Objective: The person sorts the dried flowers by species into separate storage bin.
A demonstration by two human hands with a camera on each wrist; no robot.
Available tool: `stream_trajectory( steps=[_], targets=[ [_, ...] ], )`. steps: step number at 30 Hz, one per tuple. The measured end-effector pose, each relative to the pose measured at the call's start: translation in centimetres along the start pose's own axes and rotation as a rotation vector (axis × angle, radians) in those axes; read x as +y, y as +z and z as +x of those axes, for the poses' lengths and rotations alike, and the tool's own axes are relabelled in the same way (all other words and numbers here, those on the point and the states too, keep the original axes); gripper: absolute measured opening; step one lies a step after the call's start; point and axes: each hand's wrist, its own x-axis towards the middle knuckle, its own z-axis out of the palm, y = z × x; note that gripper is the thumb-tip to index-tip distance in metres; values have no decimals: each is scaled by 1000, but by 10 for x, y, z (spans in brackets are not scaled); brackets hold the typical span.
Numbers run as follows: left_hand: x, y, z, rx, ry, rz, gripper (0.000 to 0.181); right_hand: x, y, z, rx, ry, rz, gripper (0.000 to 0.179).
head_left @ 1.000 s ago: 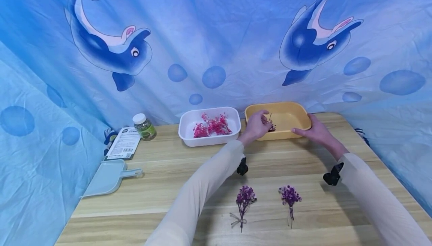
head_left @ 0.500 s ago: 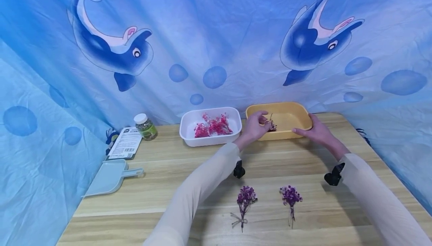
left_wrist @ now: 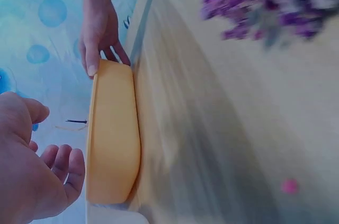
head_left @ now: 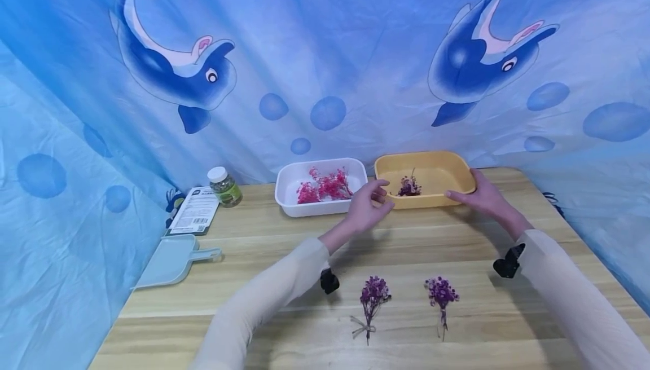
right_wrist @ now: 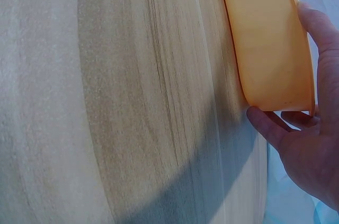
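My left hand hovers at the front left corner of a yellow plastic container, its fingers loosely bent and holding nothing. The left wrist view shows the hand apart from the container's side. At the other end, my right hand grips the container, thumb on the rim and fingers against the outer end, also seen in the right wrist view. A bunch of dried purple flowers lies inside it. Two purple dried bouquets lie in front: a left one tied with twine and a right one.
A white container with pink dried flowers stands left of the yellow one. Further left are a lidded jar, a flat printed packet and a light blue dustpan. A dolphin-print curtain hangs behind the table.
My left hand has let go of the purple flowers inside the yellow container and drawn back out to the left and toward me. My right hand stays on the container.
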Motion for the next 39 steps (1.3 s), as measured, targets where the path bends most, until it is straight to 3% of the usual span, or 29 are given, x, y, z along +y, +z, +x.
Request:
stream_trajectory(
  steps=[5,10,17,21,39],
  targets=[
    [2,-11,-28,-7,-13,-15,51,1,-1,0,-8,11,-15,115],
    [4,-17,-60,-4,2,44,55,0,-2,0,-12,21,-23,116],
    [5,-20,-107,-50,-23,38,58,-2,-4,-1,-4,19,-34,115],
    [0,-17,-129,-39,1,74,59,-2,-4,0,-5,15,-27,116],
    [3,-6,-182,4,-29,266,76,1,-1,0,-20,26,-38,118]
  ],
)
